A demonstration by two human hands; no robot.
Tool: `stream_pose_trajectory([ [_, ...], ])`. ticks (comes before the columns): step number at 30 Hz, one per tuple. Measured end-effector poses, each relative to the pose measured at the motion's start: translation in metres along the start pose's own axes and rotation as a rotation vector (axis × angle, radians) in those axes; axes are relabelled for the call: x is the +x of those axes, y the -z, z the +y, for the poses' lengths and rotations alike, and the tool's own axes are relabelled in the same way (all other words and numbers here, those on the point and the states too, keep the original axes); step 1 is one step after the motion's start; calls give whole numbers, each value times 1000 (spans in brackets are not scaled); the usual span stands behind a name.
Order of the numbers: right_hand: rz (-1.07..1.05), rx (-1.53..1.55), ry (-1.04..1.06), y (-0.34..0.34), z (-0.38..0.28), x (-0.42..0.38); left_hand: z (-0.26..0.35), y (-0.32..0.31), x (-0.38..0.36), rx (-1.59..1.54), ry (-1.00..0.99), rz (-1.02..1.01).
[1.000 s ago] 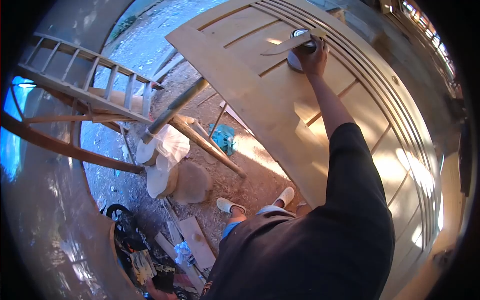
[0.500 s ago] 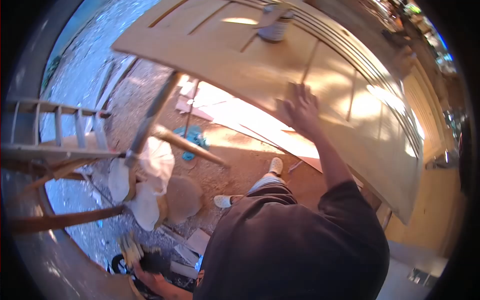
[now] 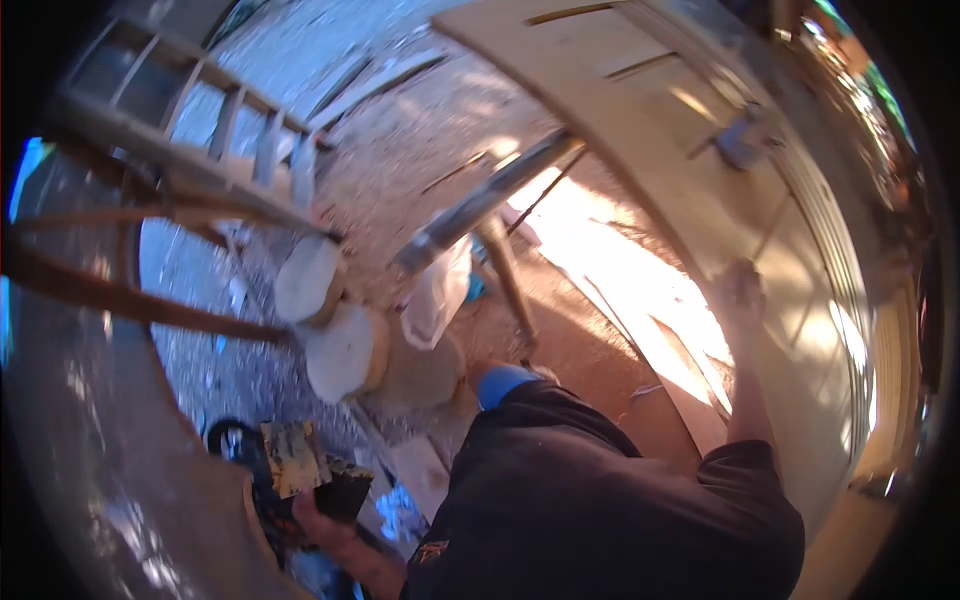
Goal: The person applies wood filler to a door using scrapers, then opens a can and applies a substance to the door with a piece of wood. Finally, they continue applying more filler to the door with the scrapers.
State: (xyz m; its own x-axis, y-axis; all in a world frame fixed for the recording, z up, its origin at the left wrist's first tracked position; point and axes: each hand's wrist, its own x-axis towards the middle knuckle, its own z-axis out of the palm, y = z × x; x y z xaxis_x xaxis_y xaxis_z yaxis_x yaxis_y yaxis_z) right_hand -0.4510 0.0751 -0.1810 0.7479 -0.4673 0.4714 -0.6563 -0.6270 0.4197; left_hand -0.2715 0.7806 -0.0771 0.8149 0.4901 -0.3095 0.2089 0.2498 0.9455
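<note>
A pale wooden door panel (image 3: 700,190) with grooves and mouldings slants across the right side. My right hand (image 3: 738,290) is over its surface near the inner edge, blurred, so its fingers cannot be made out. On the panel above that hand stands a small tin can (image 3: 742,145). At the lower left, my left hand (image 3: 325,522) is closed on a stained yellowish piece (image 3: 293,460) that looks like worn folded sheets. A dark flat piece (image 3: 347,490) shows beside the fingers, just above a black object (image 3: 235,440) that is partly covered.
A wooden ladder (image 3: 220,130) leans in at the upper left. Round log slices (image 3: 345,350) and a white bag (image 3: 438,295) lie on the ground beside a wooden trestle leg (image 3: 490,200). Boards (image 3: 640,290) lie in bright sun under the panel.
The view has swung, shifting the panel and ladder to the right. The yellowish piece by my left hand now shows more of its face. My right hand, spread on the panel before, is now smeared.
</note>
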Motion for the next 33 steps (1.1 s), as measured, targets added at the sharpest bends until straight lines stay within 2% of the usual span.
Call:
stream_pose_trajectory([
  [2,107,-60,93,-4,8,-3,-6,34,-8,17,39,90],
  [4,-1,369,-7,28,2,10,1,48,-19,9,129,67],
  [6,2,311,146,34,4,18,6,56,-20,62,131,102],
  [7,-102,419,42,49,-5,21,10,53,-21,79,136,137],
  [9,-174,490,-22,56,-8,21,16,51,-9,91,116,218],
  [10,-203,521,-57,56,-5,21,19,50,3,100,128,196],
  [12,-207,480,-1,55,-2,24,25,47,41,112,153,145],
  [14,-188,382,40,47,1,19,28,29,85,308,-23,103],
  [15,-140,308,110,32,12,12,33,10,113,372,-56,74],
  [16,-189,267,86,40,8,14,42,-14,139,435,-91,47],
  [18,-272,323,-150,51,-3,10,65,-72,191,488,-41,-12],
  [21,-311,53,-539,33,-7,-27,106,-134,247,647,-140,-281],
  [22,-209,-71,-351,-8,27,-65,119,-159,265,638,-151,-353],
  [24,-804,-636,-501,-16,23,-77,148,-187,290,520,-44,-438],
  [26,-867,-192,-1023,20,-14,-32,173,-220,310,483,4,-531],
  [28,-1049,-87,-974,37,-30,-12,201,-260,317,424,60,-597],
  [29,-874,62,-1165,43,-47,-13,207,-270,328,447,-20,-596],
  [30,-680,204,-1344,50,-66,-11,214,-279,342,454,-18,-646],
  [32,-397,293,-1434,10,-79,-55,225,-302,370,446,-16,-744],
  [33,-448,454,-1518,35,-108,-34,231,-319,378,447,8,-778],
])
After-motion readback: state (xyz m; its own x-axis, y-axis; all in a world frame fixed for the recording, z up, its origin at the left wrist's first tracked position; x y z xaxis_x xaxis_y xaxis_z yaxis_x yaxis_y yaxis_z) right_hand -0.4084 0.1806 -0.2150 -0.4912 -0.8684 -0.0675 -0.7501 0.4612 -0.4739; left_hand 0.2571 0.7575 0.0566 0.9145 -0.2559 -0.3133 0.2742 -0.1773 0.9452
